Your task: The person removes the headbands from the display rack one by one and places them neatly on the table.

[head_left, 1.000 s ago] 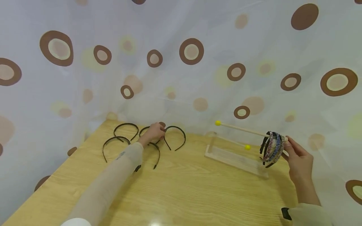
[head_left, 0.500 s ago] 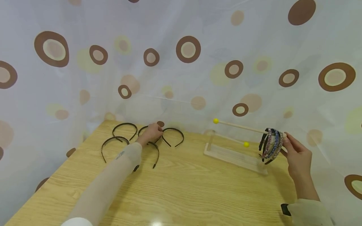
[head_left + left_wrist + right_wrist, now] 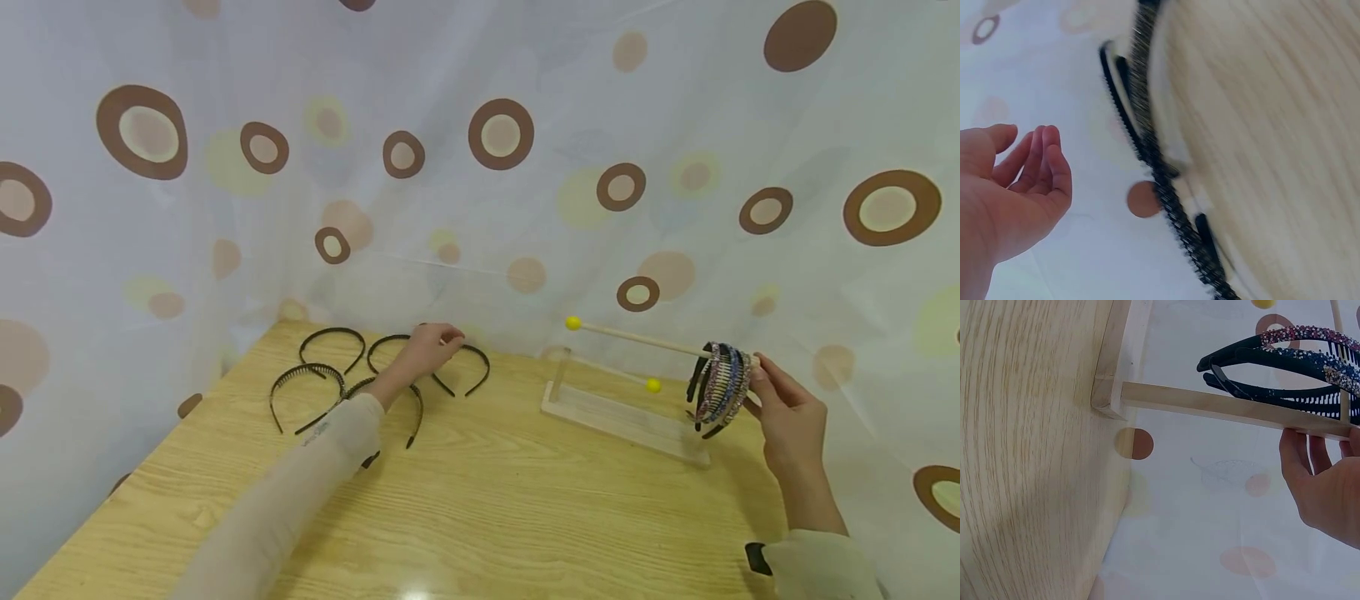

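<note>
Above the black headbands at the back left hovers my left hand (image 3: 429, 348), fingers loosely bent. The left wrist view shows nothing in that hand (image 3: 1029, 181), apart from the dark toothed headband (image 3: 1179, 212). A plain black headband (image 3: 480, 358) lies just right of it, partly hidden by the fingers. At the right, my right hand (image 3: 795, 425) grips the top of the upright of a wooden display stand (image 3: 622, 425). Glittery headbands (image 3: 723, 385) hang on the stand's upper rod, right beside those fingers. In the right wrist view, fingertips press the wooden upright (image 3: 1229, 407).
Several black headbands, one toothed headband (image 3: 307, 367) among them, lie on the wooden table (image 3: 480, 508) at left. Yellow balls cap the stand's rods, including the upper rod (image 3: 637, 337). A spotted curtain (image 3: 450, 208) hangs behind the table.
My left hand has shifted a little right and its fingers have loosened among the black headbands. The right hand keeps its grip on the stand. The headbands stay about where they were.
</note>
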A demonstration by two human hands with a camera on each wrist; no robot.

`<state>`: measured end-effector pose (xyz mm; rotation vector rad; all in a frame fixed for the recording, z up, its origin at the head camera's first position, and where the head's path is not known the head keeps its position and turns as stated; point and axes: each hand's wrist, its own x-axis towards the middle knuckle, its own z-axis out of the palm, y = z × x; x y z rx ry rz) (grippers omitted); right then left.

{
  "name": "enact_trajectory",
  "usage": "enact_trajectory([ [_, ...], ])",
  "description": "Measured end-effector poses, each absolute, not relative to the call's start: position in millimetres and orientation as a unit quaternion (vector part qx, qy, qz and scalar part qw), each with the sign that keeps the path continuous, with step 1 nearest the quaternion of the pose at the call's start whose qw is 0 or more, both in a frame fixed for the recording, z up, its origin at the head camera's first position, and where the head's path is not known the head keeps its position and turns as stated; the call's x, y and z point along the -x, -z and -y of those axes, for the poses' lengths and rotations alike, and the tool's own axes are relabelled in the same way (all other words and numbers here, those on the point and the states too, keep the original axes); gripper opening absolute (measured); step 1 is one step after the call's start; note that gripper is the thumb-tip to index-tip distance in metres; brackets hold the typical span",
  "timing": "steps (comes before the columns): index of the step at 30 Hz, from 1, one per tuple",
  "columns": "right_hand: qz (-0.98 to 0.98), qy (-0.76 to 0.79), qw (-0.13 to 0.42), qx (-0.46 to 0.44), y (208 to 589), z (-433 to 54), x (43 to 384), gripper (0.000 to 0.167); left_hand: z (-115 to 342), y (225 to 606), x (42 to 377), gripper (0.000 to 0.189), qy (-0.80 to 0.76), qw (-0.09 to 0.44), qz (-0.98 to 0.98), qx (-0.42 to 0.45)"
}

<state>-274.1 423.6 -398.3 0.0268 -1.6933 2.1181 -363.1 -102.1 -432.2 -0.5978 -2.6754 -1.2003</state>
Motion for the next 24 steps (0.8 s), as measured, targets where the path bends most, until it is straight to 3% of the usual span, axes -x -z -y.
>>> enact_trajectory([
  [10,0.614,-0.762,0.205,-0.004,396.3,-424.3,271.7,0.047,37.9,409.4,332.0,0.035,0.458,0.041,0.849,0.260],
  [24,0.613,-0.760,0.216,0.001,398.3,-423.5,273.9,0.047,-86.3,414.0,290.6,0.044,0.512,-0.018,0.783,0.352],
])
